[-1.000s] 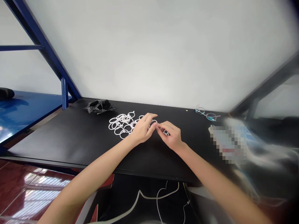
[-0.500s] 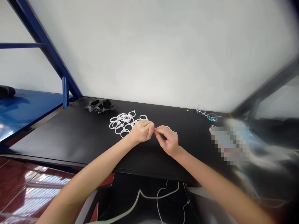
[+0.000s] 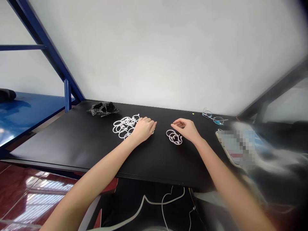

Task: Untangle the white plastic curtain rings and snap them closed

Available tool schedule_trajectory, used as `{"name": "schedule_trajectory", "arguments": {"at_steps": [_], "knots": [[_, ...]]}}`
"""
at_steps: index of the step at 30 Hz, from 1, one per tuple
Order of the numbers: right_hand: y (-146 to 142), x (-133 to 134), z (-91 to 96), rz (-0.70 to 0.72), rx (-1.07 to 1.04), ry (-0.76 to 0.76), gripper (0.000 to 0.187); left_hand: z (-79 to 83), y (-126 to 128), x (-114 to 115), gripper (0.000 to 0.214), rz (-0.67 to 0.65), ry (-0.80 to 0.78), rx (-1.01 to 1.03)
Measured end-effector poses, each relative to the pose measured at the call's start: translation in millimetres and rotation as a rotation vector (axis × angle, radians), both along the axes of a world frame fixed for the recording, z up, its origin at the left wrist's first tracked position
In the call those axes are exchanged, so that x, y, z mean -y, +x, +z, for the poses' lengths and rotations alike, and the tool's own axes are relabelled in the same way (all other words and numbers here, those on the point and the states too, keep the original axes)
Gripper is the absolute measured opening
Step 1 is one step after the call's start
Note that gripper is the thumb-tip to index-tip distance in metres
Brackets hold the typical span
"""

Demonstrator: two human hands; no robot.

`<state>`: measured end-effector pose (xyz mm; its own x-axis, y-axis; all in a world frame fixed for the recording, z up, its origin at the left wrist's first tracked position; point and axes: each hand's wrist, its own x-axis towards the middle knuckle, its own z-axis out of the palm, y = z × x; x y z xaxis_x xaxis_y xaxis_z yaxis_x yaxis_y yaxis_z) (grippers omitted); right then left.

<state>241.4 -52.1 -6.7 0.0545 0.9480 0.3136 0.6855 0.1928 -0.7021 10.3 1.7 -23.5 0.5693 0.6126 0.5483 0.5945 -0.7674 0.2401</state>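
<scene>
A pile of several white plastic rings lies on the black table. My left hand rests at the pile's right edge, knuckles up. Its fingers are curled down together onto the rings, and what they grip is hidden. A small cluster of linked white rings lies apart from the pile, to the right. My right hand hovers just right of and above this cluster. Its fingers are loosely bent and apart, holding nothing.
A crumpled black plastic bag sits at the back left of the table. A pair of glasses lies at the back right, with a phone nearer me. White cables hang below the front edge. A blue metal frame stands left.
My hands were pinched together on a ring at the table's middle. They have parted: the right has left the linked cluster on the table, and the left has gone back to the pile.
</scene>
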Motion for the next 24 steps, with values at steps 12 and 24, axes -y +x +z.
{"name": "schedule_trajectory", "arguments": {"at_steps": [12, 24], "knots": [[-0.4, 0.5, -4.3, 0.086, 0.088, -0.168, 0.009, 7.1, 8.6, 19.6, 0.024, -0.146, 0.027, -0.021], [2.6, 4.5, 3.8, 0.236, 0.011, -0.306, 0.014, -0.8, 16.6, 29.2, 0.019, -0.456, -0.157, -0.128]]}}
